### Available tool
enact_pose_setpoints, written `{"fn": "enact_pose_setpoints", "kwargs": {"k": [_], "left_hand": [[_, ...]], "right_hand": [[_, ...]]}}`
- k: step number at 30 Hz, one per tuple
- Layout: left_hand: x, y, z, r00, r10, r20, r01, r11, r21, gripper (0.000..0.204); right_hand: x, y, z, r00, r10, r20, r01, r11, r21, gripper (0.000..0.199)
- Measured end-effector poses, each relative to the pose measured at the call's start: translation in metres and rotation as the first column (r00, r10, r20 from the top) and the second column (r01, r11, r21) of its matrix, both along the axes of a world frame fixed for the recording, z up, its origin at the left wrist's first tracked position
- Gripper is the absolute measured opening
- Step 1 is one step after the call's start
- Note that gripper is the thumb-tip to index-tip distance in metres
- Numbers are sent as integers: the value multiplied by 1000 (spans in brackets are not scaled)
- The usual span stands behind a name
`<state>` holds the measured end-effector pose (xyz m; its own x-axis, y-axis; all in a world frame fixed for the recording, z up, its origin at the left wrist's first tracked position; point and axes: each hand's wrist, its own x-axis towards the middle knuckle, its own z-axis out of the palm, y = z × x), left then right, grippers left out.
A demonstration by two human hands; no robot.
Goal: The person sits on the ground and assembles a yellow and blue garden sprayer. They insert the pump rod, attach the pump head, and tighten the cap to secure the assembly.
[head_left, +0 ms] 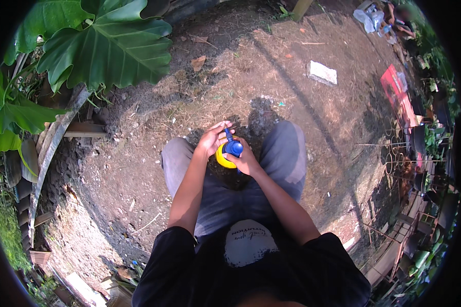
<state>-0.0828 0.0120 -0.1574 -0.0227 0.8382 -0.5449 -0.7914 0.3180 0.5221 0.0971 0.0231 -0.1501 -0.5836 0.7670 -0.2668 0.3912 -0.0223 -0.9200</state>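
Note:
A small pressure sprayer with a yellow tank (223,156) and a blue pump head (234,148) is held between my knees. My right hand (247,159) wraps round its blue top from the right side. The blue nozzle (228,134) points away from me. Close by the nozzle is my left hand (213,138), its fingers stretched out and slightly curved around the tip. Whether those fingers touch the nozzle I cannot tell. The lower part of the tank is partly hidden by my hands.
Bare soil with dry grass lies around me. A white block (321,73) rests ahead on the right, and a red sheet (398,97) farther right. Large green leaves (110,48) hang at the upper left. Wire racks (394,161) stand at the right. Another person (402,20) is at the far right.

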Motion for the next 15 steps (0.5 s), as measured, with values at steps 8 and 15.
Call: {"fn": "enact_pose_setpoints", "kwargs": {"k": [8, 15], "left_hand": [[-24, 28, -1, 824, -353, -444, 269, 932, -242, 28], [-38, 27, -5, 741, -440, -508, 368, 898, -240, 40]], "right_hand": [[0, -3, -10, 999, -34, -13, 34, 999, 37, 70], [3, -11, -11, 999, -34, 6, 34, 998, 43, 69]]}}
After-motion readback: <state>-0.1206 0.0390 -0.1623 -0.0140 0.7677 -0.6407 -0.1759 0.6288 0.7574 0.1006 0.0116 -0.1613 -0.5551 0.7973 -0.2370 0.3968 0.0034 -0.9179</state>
